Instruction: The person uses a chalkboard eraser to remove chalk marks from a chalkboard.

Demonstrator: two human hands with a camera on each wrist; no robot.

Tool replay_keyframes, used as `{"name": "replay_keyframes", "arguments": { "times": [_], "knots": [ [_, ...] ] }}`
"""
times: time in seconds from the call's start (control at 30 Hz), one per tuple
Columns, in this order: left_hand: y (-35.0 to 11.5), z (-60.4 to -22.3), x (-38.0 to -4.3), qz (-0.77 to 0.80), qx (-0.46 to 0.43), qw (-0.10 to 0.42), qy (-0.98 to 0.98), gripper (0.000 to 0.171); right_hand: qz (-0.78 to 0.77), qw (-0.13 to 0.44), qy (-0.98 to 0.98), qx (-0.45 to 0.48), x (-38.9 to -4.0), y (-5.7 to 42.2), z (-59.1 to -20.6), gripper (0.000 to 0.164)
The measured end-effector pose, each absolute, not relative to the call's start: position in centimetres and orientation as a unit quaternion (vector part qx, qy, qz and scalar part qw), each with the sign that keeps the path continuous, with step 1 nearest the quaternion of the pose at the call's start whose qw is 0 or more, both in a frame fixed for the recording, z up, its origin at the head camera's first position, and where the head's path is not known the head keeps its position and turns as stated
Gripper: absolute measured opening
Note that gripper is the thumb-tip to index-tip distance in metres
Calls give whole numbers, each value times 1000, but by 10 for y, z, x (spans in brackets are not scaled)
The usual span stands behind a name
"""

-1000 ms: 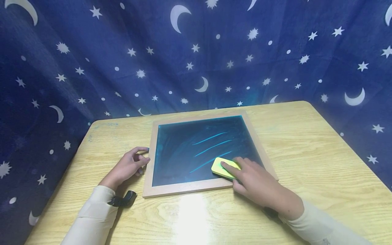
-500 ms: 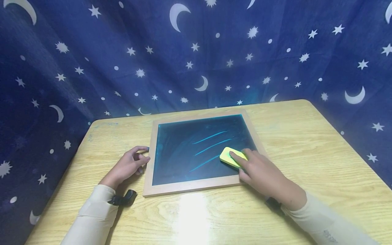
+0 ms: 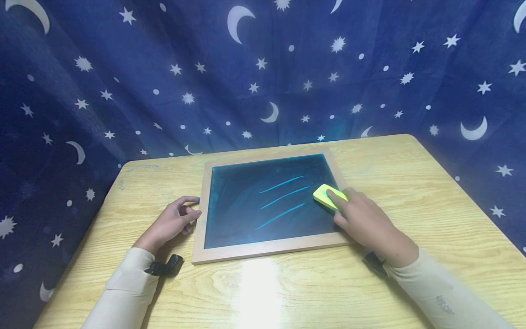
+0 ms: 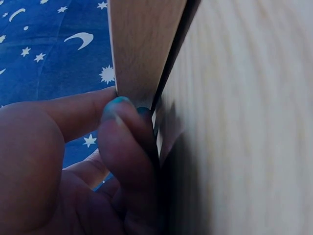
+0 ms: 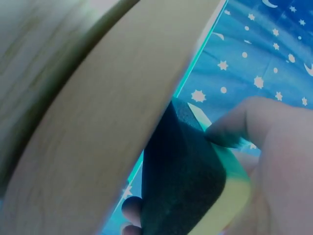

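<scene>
A wood-framed blackboard (image 3: pixel 230 205) lies flat on the table with three slanted blue chalk lines (image 3: pixel 281 196) on it. My right hand (image 3: pixel 367 224) grips a yellow chalkboard eraser (image 3: pixel 324 194), its index finger laid along the top. The eraser sits near the board's right side, just right of the chalk lines. In the right wrist view, the eraser's dark felt (image 5: pixel 181 171) faces the board beside the wooden frame (image 5: pixel 98 117). My left hand (image 3: pixel 172 224) rests at the left edge of the frame, loosely bent fingers touching its side; blue chalk colours a fingertip (image 4: pixel 119 104).
The pale wooden table (image 3: pixel 411 192) carries faint blue smudges (image 3: pixel 141 168) at its far left corner. Behind it hangs a dark blue cloth (image 3: pixel 164 59) with moons and stars. A black wrist camera (image 3: pixel 170 266) is strapped to the left wrist.
My right hand has slid the eraser up and to the right across the board, away from the lowest chalk line, whose right end is now shorter. The left hand stays at the frame.
</scene>
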State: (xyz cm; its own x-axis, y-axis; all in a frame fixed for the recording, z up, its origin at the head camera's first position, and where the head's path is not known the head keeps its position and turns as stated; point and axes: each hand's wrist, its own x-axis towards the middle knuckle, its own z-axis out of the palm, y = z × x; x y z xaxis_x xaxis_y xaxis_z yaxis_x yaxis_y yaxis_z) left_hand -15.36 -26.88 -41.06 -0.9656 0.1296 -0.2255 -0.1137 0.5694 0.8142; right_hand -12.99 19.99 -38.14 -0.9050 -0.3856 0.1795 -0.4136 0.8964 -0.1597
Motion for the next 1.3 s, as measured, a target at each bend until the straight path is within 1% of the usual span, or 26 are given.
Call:
{"name": "replay_keyframes", "arguments": {
  "times": [0.3,0.53,0.67,0.87,1.0,1.3],
  "knots": [
    [-267,-411,-154,479,2,139,867,55,101,85,-971,199,-132,204,-381,56],
    [-269,-412,-154,482,1,142,865,52,123,53,-977,166,-133,200,-382,52],
    [-269,-414,-154,487,1,143,862,50,127,52,-977,161,-131,199,-382,48],
    [-269,-413,-154,474,2,137,870,51,131,52,-978,157,-128,197,-379,52],
    [-269,-413,-154,464,2,133,876,50,125,58,-977,162,-127,196,-379,53],
    [-268,-414,-155,463,2,134,876,51,115,92,-969,196,-124,194,-382,49]
  ]
}}
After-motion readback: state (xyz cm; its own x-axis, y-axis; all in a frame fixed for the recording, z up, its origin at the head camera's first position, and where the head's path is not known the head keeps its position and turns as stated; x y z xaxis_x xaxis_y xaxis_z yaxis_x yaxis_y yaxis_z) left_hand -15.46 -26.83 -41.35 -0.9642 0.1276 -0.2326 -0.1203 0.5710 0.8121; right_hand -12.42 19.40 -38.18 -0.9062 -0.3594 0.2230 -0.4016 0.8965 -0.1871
